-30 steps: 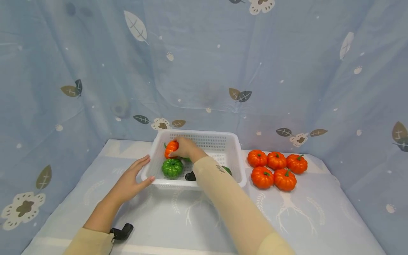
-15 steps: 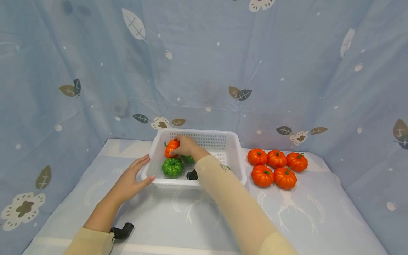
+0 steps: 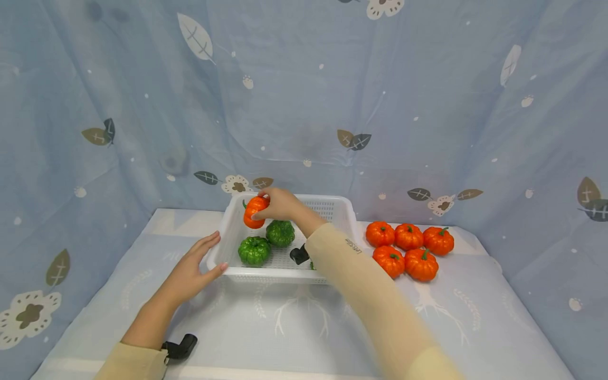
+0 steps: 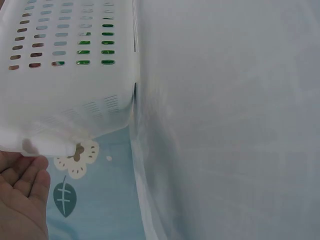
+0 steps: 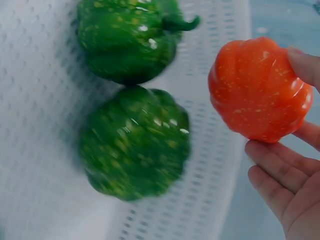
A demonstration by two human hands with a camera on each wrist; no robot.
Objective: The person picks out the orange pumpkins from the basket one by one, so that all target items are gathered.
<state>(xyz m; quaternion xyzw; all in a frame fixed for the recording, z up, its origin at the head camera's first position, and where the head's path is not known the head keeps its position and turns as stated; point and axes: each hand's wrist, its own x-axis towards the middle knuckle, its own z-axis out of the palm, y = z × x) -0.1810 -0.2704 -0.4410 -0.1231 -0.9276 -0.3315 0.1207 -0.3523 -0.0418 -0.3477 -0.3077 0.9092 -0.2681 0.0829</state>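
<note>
My right hand [image 3: 280,205] pinches a small orange pumpkin [image 3: 255,212] between thumb and fingers, over the back left of a white perforated basket [image 3: 285,273]. In the right wrist view this pumpkin [image 5: 260,90] appears above the basket floor, apart from two green pumpkins. Those are a glossy green pumpkin [image 3: 254,251] at the front left and a darker speckled one [image 3: 280,233] behind it. A sliver of another green thing shows beside the right sleeve. My left hand [image 3: 190,272] rests against the basket's left side, fingers extended and thumb at the front corner.
Several orange pumpkins [image 3: 409,236] sit in two rows on the table, right of the basket. A patterned blue curtain [image 3: 285,105] hangs behind and at both sides. Black wrist cameras are on both arms; the right one [image 3: 299,255] overhangs the basket.
My right hand has raised the orange pumpkin off the basket floor, moving up and back. More of the speckled green pumpkin now shows. My left hand stays at the basket's side.
</note>
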